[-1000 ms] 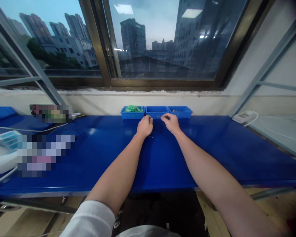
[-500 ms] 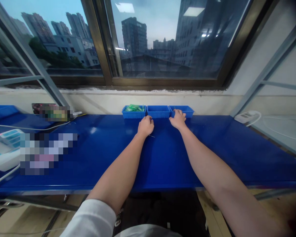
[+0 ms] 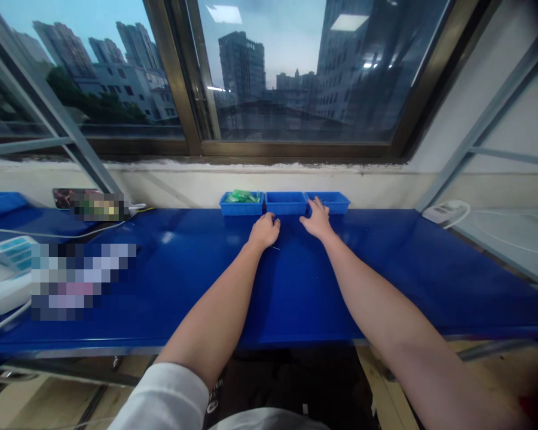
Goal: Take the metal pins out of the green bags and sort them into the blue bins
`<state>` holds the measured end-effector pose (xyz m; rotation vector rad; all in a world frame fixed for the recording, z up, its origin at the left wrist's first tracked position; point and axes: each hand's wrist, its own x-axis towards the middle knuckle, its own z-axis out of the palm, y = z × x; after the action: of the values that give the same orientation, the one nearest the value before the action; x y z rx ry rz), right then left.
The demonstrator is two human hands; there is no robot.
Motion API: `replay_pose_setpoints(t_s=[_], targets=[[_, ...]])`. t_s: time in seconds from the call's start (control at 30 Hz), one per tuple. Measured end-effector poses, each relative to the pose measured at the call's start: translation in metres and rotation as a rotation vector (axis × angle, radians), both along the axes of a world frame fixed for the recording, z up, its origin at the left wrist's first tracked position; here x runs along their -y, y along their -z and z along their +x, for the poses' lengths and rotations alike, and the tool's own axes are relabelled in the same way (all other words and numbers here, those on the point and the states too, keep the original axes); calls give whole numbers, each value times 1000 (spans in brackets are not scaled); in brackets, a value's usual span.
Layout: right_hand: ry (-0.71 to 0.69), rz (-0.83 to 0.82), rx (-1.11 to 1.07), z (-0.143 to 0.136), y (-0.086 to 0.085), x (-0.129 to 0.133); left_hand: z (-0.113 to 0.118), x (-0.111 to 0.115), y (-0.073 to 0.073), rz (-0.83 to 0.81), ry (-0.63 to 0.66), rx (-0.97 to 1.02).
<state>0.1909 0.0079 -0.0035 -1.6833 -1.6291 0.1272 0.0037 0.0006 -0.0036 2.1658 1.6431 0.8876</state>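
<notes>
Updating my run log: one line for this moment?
left hand: curled, beside thin strip; right hand: open, at right bin; left bin: green items

Small white letters point(image 3: 217, 389) run up the dark cloth point(image 3: 296, 382) below the tabletop point(image 3: 291, 298); one looks like a W, but the word cannot be read, nor can the round white mark point(image 3: 212, 407) beside it.

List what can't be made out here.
Head view, all:
Right blue bin: contents, hidden by its front wall and the right hand.
Left hand: any grip, hidden by its own back.
Thin strand beside it: too small to identify.
Far-left blue tray: cut off by the picture's edge.
</notes>
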Motion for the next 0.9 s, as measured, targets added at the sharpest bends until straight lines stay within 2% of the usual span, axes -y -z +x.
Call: replay_pose_setpoints(t_s=[0.07, 0.13, 0.2, 0.3, 0.47, 0.67, 0.9], targets=[[-93, 79, 57, -11, -1, 5, 2, 2, -2, -25, 16, 52], [-274, 100, 120, -22, -2, 10, 4, 3, -5, -54, 7, 135], [-440, 49, 178, -32, -4, 16, 5, 3, -7, -86, -30, 232], [-566, -95, 275, -43, -5, 23, 4, 0, -9, -113, -86, 356], [-546, -211, 371, -52, -5, 28, 2, -4, -7, -128, -88, 408], [-595, -164, 410, -50, -10, 27, 4, 0, -7, -132, -43, 287], [-573, -146, 377, -44, -6, 19, 5, 1, -5, -105, -16, 148]])
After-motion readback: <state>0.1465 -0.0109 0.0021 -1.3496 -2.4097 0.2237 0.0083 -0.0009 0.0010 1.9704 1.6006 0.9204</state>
